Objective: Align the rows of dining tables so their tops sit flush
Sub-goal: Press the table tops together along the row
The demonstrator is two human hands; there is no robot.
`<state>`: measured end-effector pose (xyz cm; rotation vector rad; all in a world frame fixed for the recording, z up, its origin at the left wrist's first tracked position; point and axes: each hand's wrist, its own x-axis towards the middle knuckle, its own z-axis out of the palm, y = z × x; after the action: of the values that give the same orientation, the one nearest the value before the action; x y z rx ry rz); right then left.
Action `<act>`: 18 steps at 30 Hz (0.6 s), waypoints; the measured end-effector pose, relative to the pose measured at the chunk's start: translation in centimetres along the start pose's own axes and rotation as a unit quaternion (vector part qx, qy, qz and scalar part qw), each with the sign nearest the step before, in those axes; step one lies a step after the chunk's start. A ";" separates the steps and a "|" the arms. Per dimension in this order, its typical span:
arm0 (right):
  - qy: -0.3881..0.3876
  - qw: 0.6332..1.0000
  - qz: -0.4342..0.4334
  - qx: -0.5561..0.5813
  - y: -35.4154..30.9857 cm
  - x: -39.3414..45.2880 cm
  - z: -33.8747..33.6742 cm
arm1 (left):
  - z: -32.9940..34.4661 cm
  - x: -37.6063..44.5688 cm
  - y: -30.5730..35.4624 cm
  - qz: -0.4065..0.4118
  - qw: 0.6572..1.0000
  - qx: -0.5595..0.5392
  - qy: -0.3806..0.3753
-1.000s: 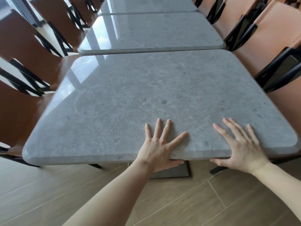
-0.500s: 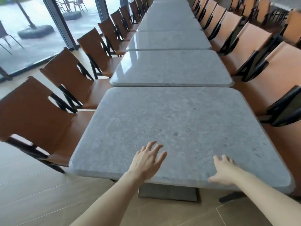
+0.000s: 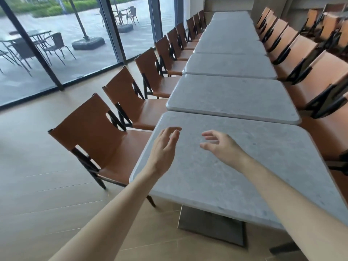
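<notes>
A long row of grey stone-look dining tables runs away from me. The nearest table stands on a dark metal base, and its far edge meets the second table. The second table's left edge juts a little further left than the nearest one's. Behind it the third table and several more follow. My left hand hovers over the nearest top near its left edge, fingers apart and holding nothing. My right hand hangs above the top's middle, also empty with loosely curled fingers.
Brown leather chairs with black frames line both sides of the row, the closest on the left and others on the right. Wooden floor lies to my left. Glass walls show an outdoor patio with dark chairs.
Both hands have left the near edge of the table and now float above its top. My view has lifted and swung left, showing the whole row and the windows.
</notes>
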<state>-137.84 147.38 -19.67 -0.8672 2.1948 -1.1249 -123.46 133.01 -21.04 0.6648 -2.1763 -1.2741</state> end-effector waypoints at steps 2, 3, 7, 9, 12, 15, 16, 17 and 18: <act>0.007 0.999 -0.023 0.042 -2.9 -0.9 1.5 | -2.6 -0.7 0.7 -0.003 0.999 -0.053 0.005; 0.005 0.998 -0.031 0.058 -4.2 -1.3 2.4 | -3.9 -1.1 0.7 -0.008 0.997 -0.079 0.005; -0.007 0.995 -0.046 0.091 -8.5 -2.5 6.6 | -9.2 -2.1 -0.2 -0.020 0.991 -0.130 -0.012; -0.009 0.994 -0.050 0.097 -10.5 -2.7 8.7 | -11.9 -2.2 -1.0 -0.024 0.991 -0.134 -0.015; -0.012 0.993 -0.055 0.101 -13.7 -2.5 11.9 | -16.3 -2.2 -1.8 -0.014 0.990 -0.141 -0.018; -0.011 0.993 -0.057 0.098 -16.3 -1.8 15.0 | -20.6 -1.8 -2.9 -0.017 0.991 -0.134 -0.022; -0.012 0.994 -0.055 0.097 -16.9 -1.5 16.1 | -21.8 -1.6 -3.6 -0.020 0.991 -0.128 -0.021; -0.013 0.994 -0.051 0.096 -17.4 -1.2 17.2 | -23.0 -1.5 -4.3 -0.024 0.992 -0.125 -0.022; -0.014 0.994 -0.047 0.095 -17.8 -0.9 18.3 | -24.0 -1.3 -5.1 -0.029 0.992 -0.122 -0.022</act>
<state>-119.28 130.80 -14.10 -0.9057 2.0033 -1.3336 -106.00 116.56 -15.83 0.6072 -2.0030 -1.5684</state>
